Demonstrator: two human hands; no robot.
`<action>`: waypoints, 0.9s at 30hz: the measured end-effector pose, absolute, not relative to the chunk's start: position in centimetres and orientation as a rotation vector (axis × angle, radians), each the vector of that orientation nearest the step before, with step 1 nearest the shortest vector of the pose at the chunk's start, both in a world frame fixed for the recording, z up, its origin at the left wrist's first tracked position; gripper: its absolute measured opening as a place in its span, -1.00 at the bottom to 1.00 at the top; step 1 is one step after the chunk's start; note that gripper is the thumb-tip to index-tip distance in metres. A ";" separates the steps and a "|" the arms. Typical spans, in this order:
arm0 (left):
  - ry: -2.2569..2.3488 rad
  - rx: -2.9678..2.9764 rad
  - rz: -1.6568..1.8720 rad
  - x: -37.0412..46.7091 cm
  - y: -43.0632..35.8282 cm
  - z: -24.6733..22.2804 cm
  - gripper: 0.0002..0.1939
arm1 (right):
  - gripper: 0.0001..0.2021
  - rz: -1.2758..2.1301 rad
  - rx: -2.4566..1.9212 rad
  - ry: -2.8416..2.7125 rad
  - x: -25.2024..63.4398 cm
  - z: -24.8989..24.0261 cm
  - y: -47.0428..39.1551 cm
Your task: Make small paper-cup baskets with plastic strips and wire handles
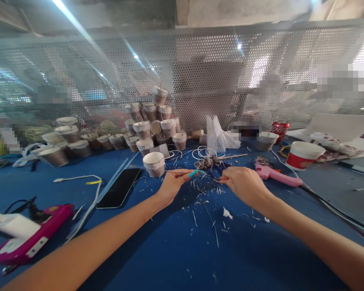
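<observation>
My left hand (171,186) is closed over the middle of the blue table, its fingers pinched together and a turquoise nail pointing right. Whatever lies in that pinch is too small to make out. Opposite it, my right hand (245,186) is curled shut, knuckles up. A dark blue tool-like thing (223,165) shows at its fingertips; its kind and whether it is gripped are unclear. Just beyond the hands lies a tangle of brown twine (204,163). A small white-rimmed cup (154,165) stands upright behind my left hand.
Stacked cups (142,129) stand at the back, before a perforated metal screen (206,76). A phone (119,189) and magenta power strip (48,230) lie left. On the right are a pink glue gun (279,176), red-white paper cup (303,157) and red can (279,131). White scraps litter the table.
</observation>
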State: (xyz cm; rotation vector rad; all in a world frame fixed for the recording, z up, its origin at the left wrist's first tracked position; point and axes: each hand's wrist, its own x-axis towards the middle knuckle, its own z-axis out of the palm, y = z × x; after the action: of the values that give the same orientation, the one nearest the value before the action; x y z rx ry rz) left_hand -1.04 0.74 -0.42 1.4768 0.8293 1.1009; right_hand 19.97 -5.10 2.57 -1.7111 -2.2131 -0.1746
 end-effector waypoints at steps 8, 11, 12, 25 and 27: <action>0.829 1.489 1.089 -1.0 0.8 -0.5 -0.82 | -0.80 -0.280 -1.577 -2.143 19.9 1.9 -5.0; 0.840 1.465 1.113 -1.1 1.0 -0.8 -0.83 | -0.85 -0.228 -1.539 -2.123 19.7 2.2 -5.1; 0.847 1.450 1.121 -1.1 1.1 -0.9 -0.84 | -0.88 -0.206 -1.525 -2.126 19.6 2.3 -5.1; 0.804 1.435 1.054 -1.1 1.0 -0.7 -0.80 | -0.83 -0.270 -1.453 -2.157 19.6 1.7 -4.9; 0.804 1.434 1.039 -1.1 0.9 -0.7 -0.77 | -0.81 -0.309 -1.442 -2.155 19.6 1.7 -4.9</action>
State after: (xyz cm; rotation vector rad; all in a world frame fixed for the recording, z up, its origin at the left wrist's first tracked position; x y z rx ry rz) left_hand -1.14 0.91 -0.67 1.4338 0.8035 1.0392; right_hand 19.58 -4.93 1.69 -1.4418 -2.1548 -0.3087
